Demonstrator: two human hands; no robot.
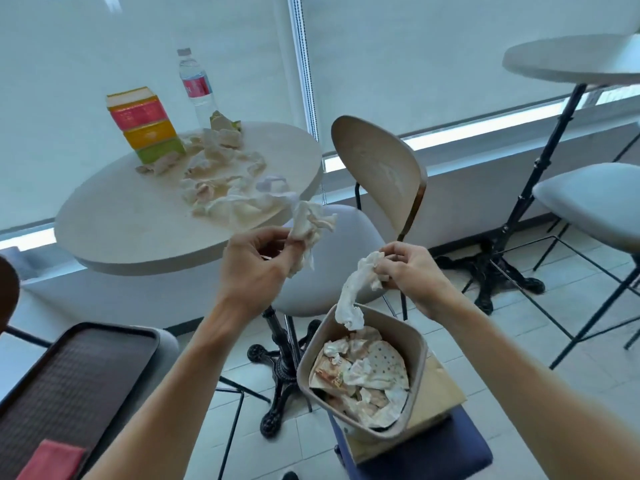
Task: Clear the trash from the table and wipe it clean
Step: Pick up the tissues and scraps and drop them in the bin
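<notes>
My left hand (254, 259) pinches a crumpled white tissue (310, 225) just off the near right edge of the round beige table (114, 220). My right hand (412, 271) pinches a second crumpled tissue (356, 289) that dangles right above the beige trash bin (417, 372), which is full of crumpled paper. Several more crumpled tissues (221, 174) lie across the middle and right of the table. A red cloth (52, 460) lies on a dark tray (79, 372) at the lower left.
At the back of the table stand a stack of colourful boxes (145, 124) and a water bottle (195, 86). A beige chair (377, 174) stands behind the bin. The bin sits on a cardboard box (440, 393) on a blue stool (450, 448). Another table (568, 60) and stool (588, 199) are at right.
</notes>
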